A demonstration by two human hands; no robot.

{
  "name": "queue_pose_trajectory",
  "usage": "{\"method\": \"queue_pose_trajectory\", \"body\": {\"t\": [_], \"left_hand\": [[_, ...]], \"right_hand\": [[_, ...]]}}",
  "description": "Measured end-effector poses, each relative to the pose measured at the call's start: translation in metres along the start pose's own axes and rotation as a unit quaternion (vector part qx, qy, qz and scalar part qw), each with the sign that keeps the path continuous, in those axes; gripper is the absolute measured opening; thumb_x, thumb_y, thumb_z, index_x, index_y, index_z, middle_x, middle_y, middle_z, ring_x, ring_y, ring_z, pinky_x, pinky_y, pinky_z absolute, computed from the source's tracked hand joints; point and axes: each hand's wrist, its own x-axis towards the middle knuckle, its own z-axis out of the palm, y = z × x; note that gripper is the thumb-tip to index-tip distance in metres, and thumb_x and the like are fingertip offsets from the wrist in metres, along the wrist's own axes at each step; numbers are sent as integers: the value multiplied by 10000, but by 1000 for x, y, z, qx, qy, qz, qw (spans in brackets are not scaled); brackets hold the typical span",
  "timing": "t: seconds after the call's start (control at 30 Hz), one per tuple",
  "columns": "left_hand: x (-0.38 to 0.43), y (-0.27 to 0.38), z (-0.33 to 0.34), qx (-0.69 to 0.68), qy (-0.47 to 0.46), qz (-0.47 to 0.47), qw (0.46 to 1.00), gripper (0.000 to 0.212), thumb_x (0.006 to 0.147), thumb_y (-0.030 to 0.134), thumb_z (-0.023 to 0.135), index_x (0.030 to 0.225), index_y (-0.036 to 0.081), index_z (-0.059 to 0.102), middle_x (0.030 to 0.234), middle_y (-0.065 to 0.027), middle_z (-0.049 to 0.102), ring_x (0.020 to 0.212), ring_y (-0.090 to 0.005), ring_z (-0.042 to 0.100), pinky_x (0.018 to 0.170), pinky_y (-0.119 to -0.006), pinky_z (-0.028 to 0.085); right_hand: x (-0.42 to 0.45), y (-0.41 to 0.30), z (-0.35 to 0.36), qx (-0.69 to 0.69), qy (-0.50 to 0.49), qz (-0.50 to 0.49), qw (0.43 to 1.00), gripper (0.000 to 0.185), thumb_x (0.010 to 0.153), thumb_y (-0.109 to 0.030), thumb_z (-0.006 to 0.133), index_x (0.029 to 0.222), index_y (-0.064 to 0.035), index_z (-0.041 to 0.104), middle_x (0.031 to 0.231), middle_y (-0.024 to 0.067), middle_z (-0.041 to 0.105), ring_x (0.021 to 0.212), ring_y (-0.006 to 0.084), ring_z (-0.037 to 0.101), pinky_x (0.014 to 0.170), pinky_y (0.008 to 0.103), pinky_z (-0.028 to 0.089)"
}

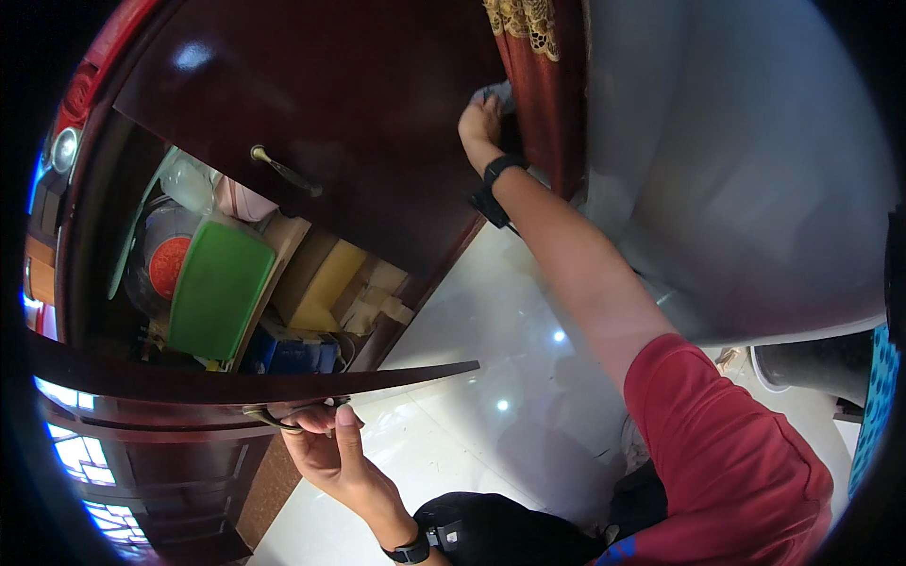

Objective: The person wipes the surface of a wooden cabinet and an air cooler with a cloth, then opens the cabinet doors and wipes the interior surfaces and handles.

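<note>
My left hand point(333, 449) has its fingers hooked through the metal handle point(269, 419) of a dark wooden cabinet door point(248, 385), which stands open. My right hand point(483, 122) reaches far forward, fingers closed around a crumpled greyish cloth-like piece point(501, 93), at the edge of a reddish curtain point(538, 120) with gold lace trim. That piece is partly hidden by my fingers and the curtain. Between my hands is a second dark door point(318, 92), closed, with its own handle point(287, 171). A green plastic lid or board point(223, 290) stands inside the open compartment.
Around the green piece are clear plastic containers point(187, 182), a pink item point(244, 200), cardboard boxes point(311, 283) and a blue box point(294, 351). A large grey, smooth-surfaced object point(729, 177) stands at the right. Below is a glossy tiled floor point(453, 417); a grey bin-like container point(814, 368) sits at lower right.
</note>
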Motion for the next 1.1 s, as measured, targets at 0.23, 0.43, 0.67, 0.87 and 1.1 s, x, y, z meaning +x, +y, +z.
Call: {"method": "queue_pose_trajectory", "body": {"t": [0.23, 0.43, 0.67, 0.87, 1.1], "left_hand": [[4, -2, 5, 4, 48, -4, 999, 174, 905, 43, 656, 917, 83, 487, 892, -41, 524, 770, -125, 486, 693, -273, 427], [2, -2, 5, 10, 58, 21, 998, 187, 894, 85, 663, 935, 80, 480, 879, -66, 538, 777, -151, 511, 702, -280, 436], [2, 0, 8, -1, 45, 35, 998, 164, 884, 183, 571, 950, 67, 476, 848, -79, 509, 764, -163, 496, 713, -316, 446], [6, -2, 0, -6, 39, 28, 999, 148, 889, 172, 516, 968, 58, 463, 850, -77, 475, 782, -166, 478, 713, -325, 452], [5, -10, -17, -25, -55, 53, 997, 206, 982, 241, 445, 1082, 66, 487, 990, -56, 515, 908, -144, 482, 796, -302, 395]], "right_hand": [[-72, 14, 42, -20, -22, -167, 986, 388, 1003, -219, 436, 1249, 64, 536, 1451, 302, 414, 1398, 473, 306, 1164, 512, 254], [-86, -96, 39, 105, 21, -506, 856, 298, 999, -194, 493, 1176, 22, 596, 1513, 151, 434, 1361, 438, 404, 1125, 495, 345], [67, -14, 28, -17, 170, -267, 948, 525, 1024, -268, 344, 1459, 20, 401, 1518, 259, 384, 1415, 389, 346, 1171, 466, 253], [25, 113, 27, -16, 32, -10, 999, 546, 1009, -349, 349, 1392, 22, 464, 1469, 292, 418, 1308, 471, 436, 1117, 485, 333], [-138, 45, 72, 48, 19, -177, 983, 322, 971, -205, 534, 1220, -3, 557, 1305, 246, 525, 1190, 440, 509, 1009, 487, 410]]}}
